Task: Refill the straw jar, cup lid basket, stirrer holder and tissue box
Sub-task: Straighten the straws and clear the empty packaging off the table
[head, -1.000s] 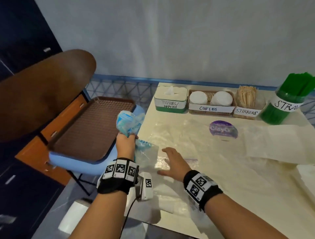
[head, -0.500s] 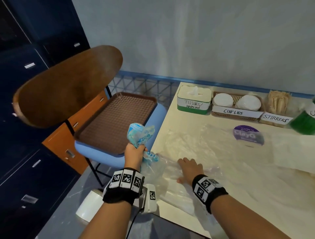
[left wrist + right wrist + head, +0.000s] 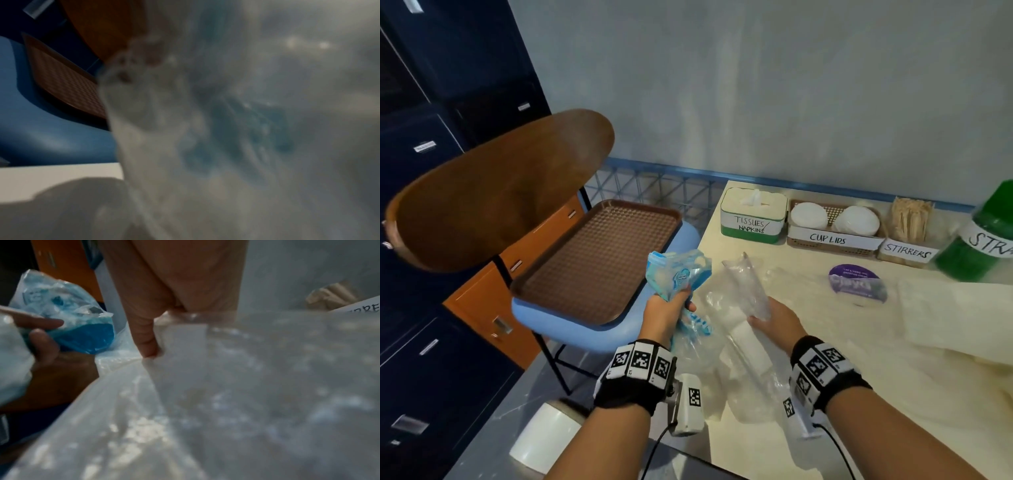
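Cream table [image 3: 859, 377], left hand [image 3: 664, 317] gripping blue wrapper [image 3: 678, 274], right hand [image 3: 777, 323] clutching clear bag [image 3: 746, 291]

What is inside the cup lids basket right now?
The cup lids basket holds two white round lid stacks side by side. Its paper label covers the front wall, so how deep each stack goes cannot be seen.
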A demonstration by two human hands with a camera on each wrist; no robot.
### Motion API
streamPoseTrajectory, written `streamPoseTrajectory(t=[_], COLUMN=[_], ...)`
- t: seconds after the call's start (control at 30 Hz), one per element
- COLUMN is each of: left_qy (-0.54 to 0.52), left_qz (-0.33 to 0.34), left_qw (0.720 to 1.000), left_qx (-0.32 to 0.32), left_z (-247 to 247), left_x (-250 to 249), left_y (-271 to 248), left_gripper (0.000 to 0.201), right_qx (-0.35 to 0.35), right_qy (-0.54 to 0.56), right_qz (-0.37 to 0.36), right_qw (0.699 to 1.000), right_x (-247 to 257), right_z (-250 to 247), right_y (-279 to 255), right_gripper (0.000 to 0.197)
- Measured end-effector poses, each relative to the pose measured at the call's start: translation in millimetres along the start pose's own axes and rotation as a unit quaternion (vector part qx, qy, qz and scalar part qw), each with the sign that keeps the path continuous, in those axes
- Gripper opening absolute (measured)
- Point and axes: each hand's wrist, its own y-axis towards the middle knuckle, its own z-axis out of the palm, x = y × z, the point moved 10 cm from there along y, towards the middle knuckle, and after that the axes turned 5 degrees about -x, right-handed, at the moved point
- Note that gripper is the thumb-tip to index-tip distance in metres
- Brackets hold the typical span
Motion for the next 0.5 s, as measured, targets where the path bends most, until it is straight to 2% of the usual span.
streamPoseTrajectory(t=[0.13, 0.23, 0.33, 0.4, 0.5], left_qy=[-0.049, -0.031, -0.005, -0.016, -0.051], left_qz=[-0.036, -0.068, -0.086, -0.098, -0.074], left_qw=[0.993, 0.985, 0.979, 0.980, 0.985], left_qx=[0.104, 0.158, 0.185, 0.171, 0.146], left_z=[50, 84, 106, 112, 123], left_x=[0, 0, -4, -5, -10], left_y=[-18, -33, -45, -44, -44], left_gripper=[0.049, 0.058, 0.019, 0.018, 0.022], right_qx=[-0.045, -0.008, 0.053, 0.045, -0.022], right_qy=[0.173, 0.320, 0.386, 0.376, 0.301], right_qz=[0.015, -0.003, -0.025, -0.035, -0.079], right_qw=[0.984, 0.947, 0.921, 0.925, 0.950], right_x=[10, 28, 44, 46, 47], right_z=[-23, -22, -15, -19, -40], right_y=[6, 2, -5, -7, -7], right_gripper=[0.035, 0.043, 0.032, 0.030, 0.030])
